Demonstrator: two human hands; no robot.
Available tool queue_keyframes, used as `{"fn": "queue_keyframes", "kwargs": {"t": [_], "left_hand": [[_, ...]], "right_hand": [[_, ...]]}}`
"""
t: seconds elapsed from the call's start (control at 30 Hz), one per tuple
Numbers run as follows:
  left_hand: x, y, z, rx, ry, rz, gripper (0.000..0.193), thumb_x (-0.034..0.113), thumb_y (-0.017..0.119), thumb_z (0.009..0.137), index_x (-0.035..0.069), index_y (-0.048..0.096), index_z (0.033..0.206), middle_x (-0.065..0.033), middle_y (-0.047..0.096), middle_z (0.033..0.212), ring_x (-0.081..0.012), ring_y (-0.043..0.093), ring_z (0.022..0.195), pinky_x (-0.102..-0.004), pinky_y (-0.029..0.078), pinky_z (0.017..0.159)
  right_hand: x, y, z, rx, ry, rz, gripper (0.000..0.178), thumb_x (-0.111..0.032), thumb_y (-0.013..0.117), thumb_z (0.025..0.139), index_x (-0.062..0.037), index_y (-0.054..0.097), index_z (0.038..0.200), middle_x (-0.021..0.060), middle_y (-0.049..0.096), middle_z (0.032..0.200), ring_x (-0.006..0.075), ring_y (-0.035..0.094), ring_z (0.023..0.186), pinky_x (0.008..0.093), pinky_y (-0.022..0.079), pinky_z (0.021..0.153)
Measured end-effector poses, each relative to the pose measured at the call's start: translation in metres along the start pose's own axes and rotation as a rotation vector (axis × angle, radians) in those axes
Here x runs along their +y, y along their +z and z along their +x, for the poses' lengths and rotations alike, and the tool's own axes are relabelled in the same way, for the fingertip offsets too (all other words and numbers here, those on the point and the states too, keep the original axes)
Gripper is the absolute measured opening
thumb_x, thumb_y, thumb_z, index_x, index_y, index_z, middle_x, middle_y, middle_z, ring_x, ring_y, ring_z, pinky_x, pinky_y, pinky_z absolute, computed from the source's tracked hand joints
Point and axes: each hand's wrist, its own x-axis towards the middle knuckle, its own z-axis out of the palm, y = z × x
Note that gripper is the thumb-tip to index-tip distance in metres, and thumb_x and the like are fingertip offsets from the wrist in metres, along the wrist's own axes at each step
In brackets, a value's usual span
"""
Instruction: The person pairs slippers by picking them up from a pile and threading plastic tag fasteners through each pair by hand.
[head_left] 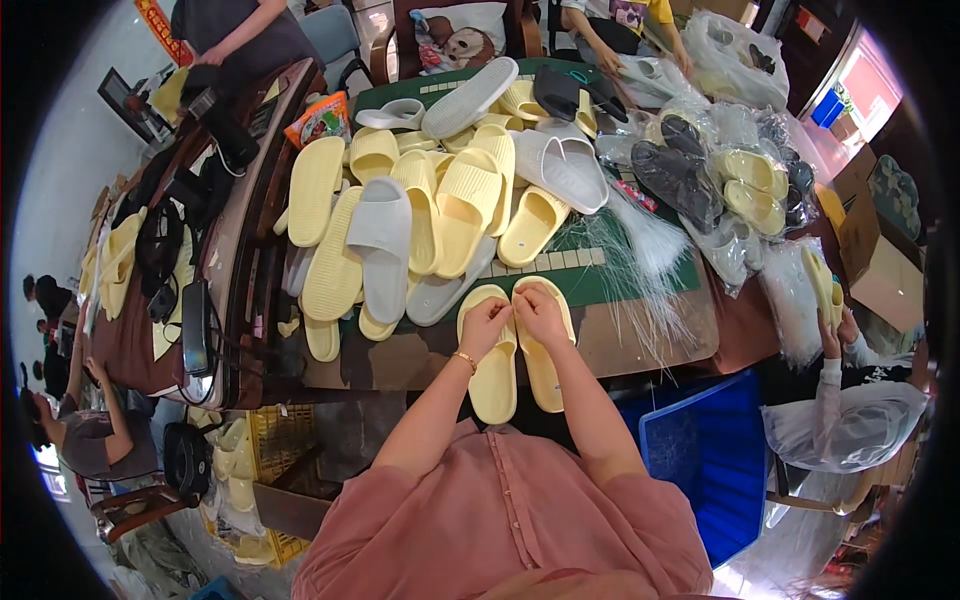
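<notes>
A pair of pale yellow slide slippers lies side by side at the table's near edge, soles partly overhanging it: the left slipper (493, 388) and the right slipper (543, 382). My left hand (485, 326) rests over the left slipper's strap, fingers pinched together. Close beside it, my right hand (541, 312) lies over the right slipper's strap, also with closed fingertips. The fingertips meet between the two straps; whatever they pinch is too small to make out. Just beyond is a heap of yellow slides (466, 205) and grey slides (379, 243). Thin clear plastic strands (650, 250) lie loose to the right.
Bagged slippers (752, 185) pile up at the table's right. A green mat (625, 285) lies under the heap. A blue bin (705, 465) stands below right, a yellow crate (285, 440) below left. Co-workers sit around; one at right holds slippers (822, 285).
</notes>
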Motion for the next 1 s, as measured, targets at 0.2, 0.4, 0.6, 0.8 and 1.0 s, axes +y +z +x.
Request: {"fn": "queue_keyframes", "kwargs": {"t": [0.2, 0.4, 0.6, 0.8, 1.0], "left_hand": [[-0.005, 0.0, 0.001, 0.009, 0.021, -0.019, 0.012, 0.012, 0.061, 0.086, 0.0, 0.062, 0.089, 0.0008, 0.059, 0.076, -0.0057, 0.052, 0.068, -0.0211, 0.044, 0.062], [-0.001, -0.002, 0.0, -0.003, 0.019, 0.0, 0.012, 0.011, 0.06, 0.086, 0.0, 0.062, 0.09, 0.0011, 0.059, 0.075, -0.0056, 0.052, 0.067, -0.021, 0.044, 0.062], [0.001, 0.0, 0.0, -0.011, 0.005, -0.014, 0.012, 0.011, 0.061, 0.086, 0.0, 0.062, 0.089, 0.0014, 0.058, 0.074, -0.0054, 0.052, 0.066, -0.0207, 0.043, 0.061], [-0.003, -0.002, 0.001, -0.014, 0.01, 0.008, 0.011, 0.011, 0.06, 0.087, 0.0, 0.062, 0.089, 0.0014, 0.058, 0.074, -0.0051, 0.052, 0.067, -0.0206, 0.043, 0.061], [-0.004, -0.001, 0.002, -0.025, 0.005, 0.001, 0.012, 0.012, 0.06, 0.087, 0.0, 0.062, 0.09, 0.0014, 0.058, 0.075, -0.0052, 0.052, 0.067, -0.0208, 0.044, 0.062]], "right_hand": [[-0.001, 0.002, 0.0, 0.005, 0.046, 0.049, 0.014, -0.01, 0.059, 0.083, 0.0024, 0.061, 0.088, 0.0107, 0.06, 0.099, 0.0213, 0.059, 0.088, 0.0279, 0.047, 0.076], [-0.005, -0.002, 0.0, -0.024, 0.039, 0.085, 0.009, -0.007, 0.061, 0.081, 0.0013, 0.058, 0.08, 0.0103, 0.059, 0.098, 0.0192, 0.058, 0.085, 0.0276, 0.047, 0.072], [0.005, 0.002, 0.0, 0.014, -0.011, 0.039, 0.015, -0.013, 0.061, 0.082, 0.0017, 0.059, 0.081, 0.0113, 0.06, 0.098, 0.0244, 0.059, 0.08, 0.0308, 0.047, 0.069], [-0.003, 0.0, 0.0, 0.027, 0.019, 0.083, 0.016, -0.014, 0.06, 0.082, 0.0019, 0.06, 0.08, 0.011, 0.06, 0.096, 0.0246, 0.059, 0.081, 0.0307, 0.047, 0.072], [0.001, -0.001, 0.0, 0.005, 0.011, 0.109, 0.008, -0.007, 0.061, 0.079, 0.0011, 0.06, 0.079, 0.0102, 0.06, 0.094, 0.0237, 0.06, 0.081, 0.0307, 0.048, 0.071]]}}
